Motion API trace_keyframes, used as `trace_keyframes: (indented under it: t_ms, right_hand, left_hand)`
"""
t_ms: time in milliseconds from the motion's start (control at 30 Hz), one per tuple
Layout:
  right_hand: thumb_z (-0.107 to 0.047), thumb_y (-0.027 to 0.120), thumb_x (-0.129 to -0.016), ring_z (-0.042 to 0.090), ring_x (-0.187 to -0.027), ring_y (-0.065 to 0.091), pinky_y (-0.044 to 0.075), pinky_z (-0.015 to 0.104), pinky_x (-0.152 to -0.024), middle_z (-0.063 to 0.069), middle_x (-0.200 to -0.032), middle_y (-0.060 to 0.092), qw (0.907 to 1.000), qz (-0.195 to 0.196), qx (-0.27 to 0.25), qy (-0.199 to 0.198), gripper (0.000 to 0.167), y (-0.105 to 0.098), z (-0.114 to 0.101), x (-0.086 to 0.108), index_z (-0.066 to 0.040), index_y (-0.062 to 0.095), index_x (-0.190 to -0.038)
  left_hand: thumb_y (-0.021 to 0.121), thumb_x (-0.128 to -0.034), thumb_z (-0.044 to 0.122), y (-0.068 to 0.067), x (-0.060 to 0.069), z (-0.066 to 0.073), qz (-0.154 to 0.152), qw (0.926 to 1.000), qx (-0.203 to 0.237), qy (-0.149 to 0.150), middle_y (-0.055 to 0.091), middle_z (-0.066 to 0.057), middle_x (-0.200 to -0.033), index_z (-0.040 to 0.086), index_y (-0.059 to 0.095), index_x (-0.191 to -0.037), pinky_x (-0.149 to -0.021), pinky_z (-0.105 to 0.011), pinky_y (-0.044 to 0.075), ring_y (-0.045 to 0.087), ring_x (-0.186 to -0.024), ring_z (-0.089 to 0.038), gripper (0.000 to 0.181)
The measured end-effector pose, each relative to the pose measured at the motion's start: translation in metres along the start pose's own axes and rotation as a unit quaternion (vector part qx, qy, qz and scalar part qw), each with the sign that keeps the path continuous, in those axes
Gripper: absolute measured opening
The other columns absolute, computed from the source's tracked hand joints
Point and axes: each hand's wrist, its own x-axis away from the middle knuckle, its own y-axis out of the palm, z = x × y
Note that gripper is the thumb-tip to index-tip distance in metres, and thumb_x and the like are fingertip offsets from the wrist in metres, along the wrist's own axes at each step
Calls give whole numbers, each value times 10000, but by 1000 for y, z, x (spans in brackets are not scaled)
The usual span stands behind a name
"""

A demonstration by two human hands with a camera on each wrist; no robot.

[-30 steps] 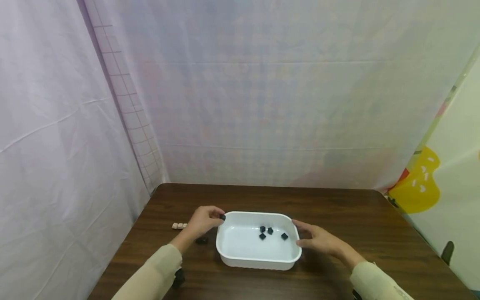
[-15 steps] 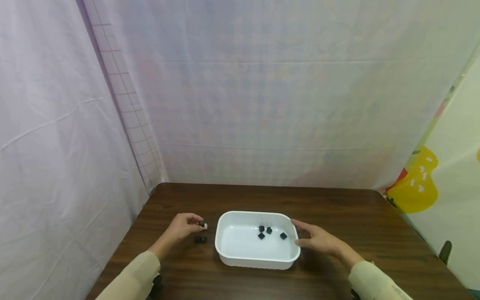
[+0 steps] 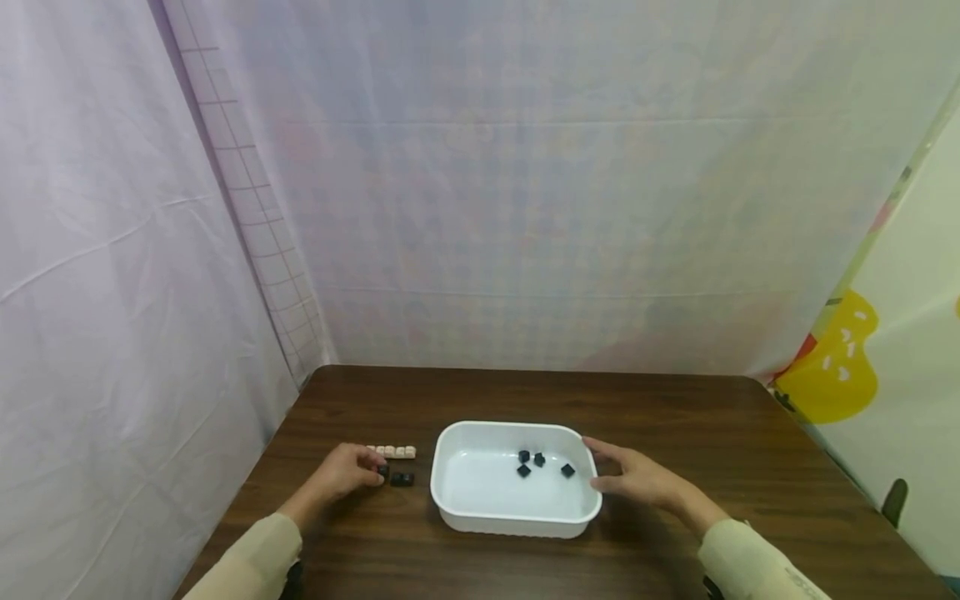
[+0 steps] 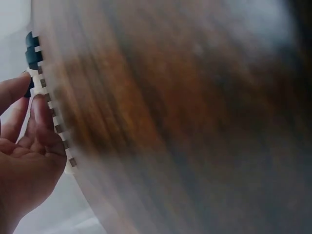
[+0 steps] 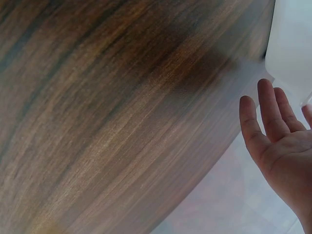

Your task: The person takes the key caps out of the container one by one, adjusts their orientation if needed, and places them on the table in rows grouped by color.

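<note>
My left hand (image 3: 341, 473) (image 4: 29, 165) pinches a small black cube (image 3: 383, 472) (image 4: 30, 87) between thumb and fingers, low over the table. Just right of it lie two black cubes (image 3: 402, 479) (image 4: 33, 51), side by side. A row of cream cubes (image 3: 399, 452) runs behind them, its left end partly covered by the hand. My right hand (image 3: 641, 479) (image 5: 287, 151), fingers extended and spread, rests against the right end of a white tray (image 3: 517, 527) (image 5: 292, 44). Several loose black cubes (image 3: 524, 471) lie in the tray's right half.
The brown table (image 3: 540, 396) runs back to a pale curtain (image 3: 525, 208). Another white curtain (image 3: 135, 292) hangs at the left. At the right hangs a light cloth with a yellow patch (image 3: 832, 383).
My left hand has moved left and nearer from the tray's left rim, carrying the black cube to beside the two black ones. My right hand and the tray have hardly moved.
</note>
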Motion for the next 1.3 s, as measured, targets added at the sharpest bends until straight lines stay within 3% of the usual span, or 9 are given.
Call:
trace_keyframes:
  t_ms: [200, 433, 900, 1067, 1300]
  right_hand:
    - [-197, 725, -895, 458, -1210, 516, 439, 615, -950, 284, -1308, 549, 10000, 12, -5, 43, 745, 0, 0, 0, -11, 355, -1513]
    - [-199, 724, -894, 461, -1215, 512, 429, 627, -954, 280, -1309, 550, 10000, 17, 17, 74, 742, 0, 0, 0, -12, 359, -1512]
    - [-200, 720, -893, 458, -1212, 513, 425, 637, -952, 278, -1303, 555, 10000, 16, 53, -7, 733, 1, -1, -1, -3, 368, -1504]
    - [-196, 724, -888, 449, -1210, 518, 418, 639, -957, 269, -1297, 563, 10000, 32, 76, 29, 733, 1, -2, 0, -4, 372, -1502]
    - [-195, 721, -895, 457, -1200, 525, 431, 625, -953, 286, -1293, 560, 10000, 17, 41, -12, 737, 0, -1, 0, 11, 359, -1503]
  left_hand:
    - [778, -710, -67, 0, 1, -1, -297, 9994, 31, 193, 653, -13, -754, -65, 712, -895, -626, -267, 482, 560, -696, -123, 197]
    - [776, -701, -64, 2, 2, 2, -330, 9986, -151, 372, 678, -46, -779, -69, 711, -905, -647, -270, 499, 586, -720, -122, 215]
    - [763, -691, -66, 1, 2, 7, -238, 9994, -31, 244, 607, -6, -741, -64, 691, -992, -583, -265, 461, 537, -670, -127, 309]
    - [767, -744, 3, 0, -6, 23, -104, 9994, -95, 325, 641, -17, -790, -55, 691, -1022, -618, -294, 476, 566, -716, -136, 295]
    - [765, -837, 107, 16, -24, 68, -165, 9973, -136, 703, 676, -36, -877, -26, 700, -1064, -727, -327, 503, 607, -824, -163, 272]
